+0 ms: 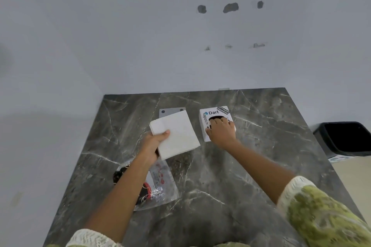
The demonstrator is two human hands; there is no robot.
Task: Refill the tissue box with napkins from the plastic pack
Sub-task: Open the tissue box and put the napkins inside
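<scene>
My left hand (pixel 155 143) grips a thick white stack of napkins (pixel 176 136) by its near left corner, held a little above the dark marble table (pixel 261 156). To the right, the white tissue box (pixel 208 115), printed with "Dart" and "code", stands on the table. My right hand (pixel 220 129) rests on top of the box, fingers at its dark oval opening and thumb on its near left edge. The clear plastic pack (pixel 160 182), with red print, lies flat under my left forearm.
A grey flat plate (pixel 170 110) with dark dots lies behind the napkin stack. A black bin (pixel 345 138) stands on the floor to the right of the table. The white wall runs along the table's far edge.
</scene>
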